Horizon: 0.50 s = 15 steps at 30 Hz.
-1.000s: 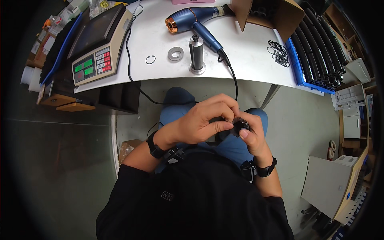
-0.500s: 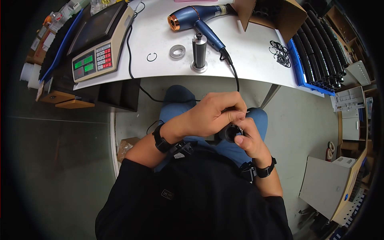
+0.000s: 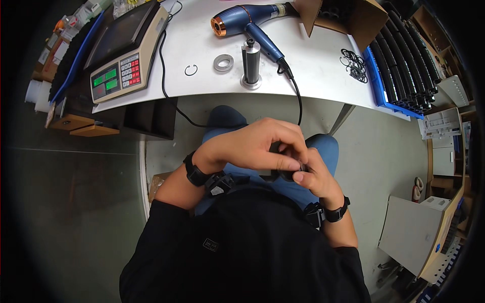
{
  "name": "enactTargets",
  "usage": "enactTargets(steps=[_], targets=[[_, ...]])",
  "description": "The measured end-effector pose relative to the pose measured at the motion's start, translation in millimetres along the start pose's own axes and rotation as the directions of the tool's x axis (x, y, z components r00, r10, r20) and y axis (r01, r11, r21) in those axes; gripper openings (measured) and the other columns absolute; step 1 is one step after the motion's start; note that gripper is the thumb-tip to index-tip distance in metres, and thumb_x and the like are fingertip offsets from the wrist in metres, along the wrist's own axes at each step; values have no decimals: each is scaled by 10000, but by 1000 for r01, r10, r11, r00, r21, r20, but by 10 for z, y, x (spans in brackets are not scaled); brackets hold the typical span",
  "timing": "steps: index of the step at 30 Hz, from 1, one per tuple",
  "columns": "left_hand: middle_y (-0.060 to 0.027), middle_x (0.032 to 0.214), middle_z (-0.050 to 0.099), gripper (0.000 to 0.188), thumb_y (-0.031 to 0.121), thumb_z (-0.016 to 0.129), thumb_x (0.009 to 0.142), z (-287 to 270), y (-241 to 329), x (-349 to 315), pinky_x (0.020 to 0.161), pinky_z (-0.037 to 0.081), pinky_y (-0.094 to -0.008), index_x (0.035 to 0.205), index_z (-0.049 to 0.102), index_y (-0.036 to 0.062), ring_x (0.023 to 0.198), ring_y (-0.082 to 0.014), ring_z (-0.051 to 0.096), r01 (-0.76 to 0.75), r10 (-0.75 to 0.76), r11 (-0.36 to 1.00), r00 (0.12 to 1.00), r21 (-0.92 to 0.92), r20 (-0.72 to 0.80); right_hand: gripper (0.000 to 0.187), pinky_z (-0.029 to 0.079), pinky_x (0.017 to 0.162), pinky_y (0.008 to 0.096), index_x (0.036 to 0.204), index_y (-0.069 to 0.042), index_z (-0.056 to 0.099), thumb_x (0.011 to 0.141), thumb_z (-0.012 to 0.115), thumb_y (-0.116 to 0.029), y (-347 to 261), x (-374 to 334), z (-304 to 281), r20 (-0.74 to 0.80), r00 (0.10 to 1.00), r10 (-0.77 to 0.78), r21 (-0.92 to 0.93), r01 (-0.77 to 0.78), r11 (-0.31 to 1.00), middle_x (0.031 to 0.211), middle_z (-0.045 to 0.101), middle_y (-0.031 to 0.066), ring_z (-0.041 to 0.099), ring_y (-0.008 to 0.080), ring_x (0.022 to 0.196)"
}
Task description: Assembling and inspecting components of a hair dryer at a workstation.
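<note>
Over my lap, a short black tube [image 3: 286, 175] sits between my two hands, mostly covered by fingers. My right hand [image 3: 322, 178] is closed around it, thumb along its near side. From the left, my left hand [image 3: 255, 147] reaches across with thumb and fingers bent together at the tube's mouth. Whatever is pinched there is too small and covered to make out. On the table in front stand a silver and dark cylinder [image 3: 251, 64] on a round base, a grey metal ring [image 3: 223, 62] and a single open snap ring [image 3: 191, 70].
A blue hair dryer [image 3: 247, 20] lies at the back, its cord [image 3: 297, 98] hanging over the table edge. At left is a counting scale [image 3: 117, 76]. To the right are a pile of black snap rings [image 3: 354, 66], an open carton [image 3: 348, 28] and a blue tray [image 3: 376, 83] of black tubes.
My left hand has come down and over the tube's mouth, which showed open before. Its thumb has moved nearer my right thumb. The right hand has stayed about where it was.
</note>
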<state>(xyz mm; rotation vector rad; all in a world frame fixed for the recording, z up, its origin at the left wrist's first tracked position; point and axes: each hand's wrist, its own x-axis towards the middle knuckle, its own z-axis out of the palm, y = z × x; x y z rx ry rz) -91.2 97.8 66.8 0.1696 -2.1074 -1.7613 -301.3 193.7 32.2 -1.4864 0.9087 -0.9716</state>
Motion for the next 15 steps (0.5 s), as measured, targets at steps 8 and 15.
enactTargets(steps=[8, 15], targets=[[-62, 966, 668, 139, 137, 753, 952, -24, -36, 38, 777, 506, -300, 983, 708, 10, 851, -155, 628, -15, 14, 997, 1000, -78, -15, 512, 335, 508, 336, 882, 35, 639, 824, 694, -471, 46, 11, -42, 111, 994, 19, -4, -19, 1000, 546, 440, 47, 418, 169, 502], [-76, 986, 676, 179, 185, 717, 982, -73, 30, 36, 780, 505, -310, 978, 682, 9, 856, -190, 635, 76, -82, 994, 993, 76, 81, 469, 385, 520, 335, 944, 2, 670, 808, 705, -445, -10, 9, -71, 147, 989, 33, -110, -17, 994, 558, 519, 73, 491, 191, 500]])
